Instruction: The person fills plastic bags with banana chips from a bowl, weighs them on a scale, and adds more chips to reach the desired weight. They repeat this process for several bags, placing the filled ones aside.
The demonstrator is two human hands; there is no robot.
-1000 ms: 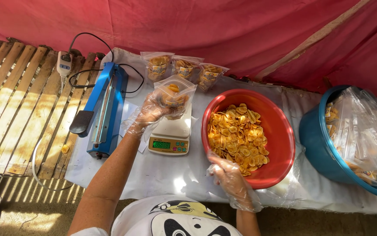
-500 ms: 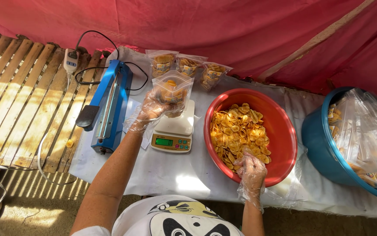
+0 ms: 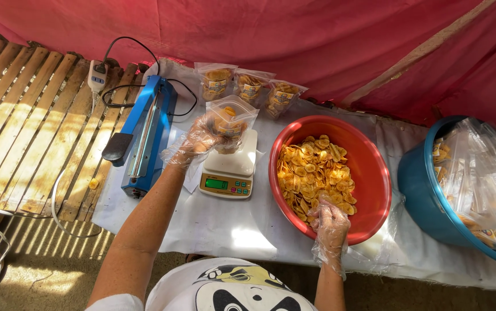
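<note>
**Colours on your desk**

Your red basin (image 3: pixel 369 173) held golden-yellow chips (image 3: pixel 315 173). Your white scale (image 3: pixel 229 173) showed a green display with a tan front strip. The sealer (image 3: pixel 147 135) beside it was bright blue with a black handle. A teal tub (image 3: pixel 418 184) held clear bags (image 3: pixel 484 178). Your desk (image 3: pixel 225 224) wore a white cover, the slats (image 3: pixel 35 126) were pale wood, and the backdrop (image 3: pixel 294 40) was deep pink-red. Clear film gloves covered your hands, and your shirt (image 3: pixel 231 288) was white with a black-and-yellow print.
</note>
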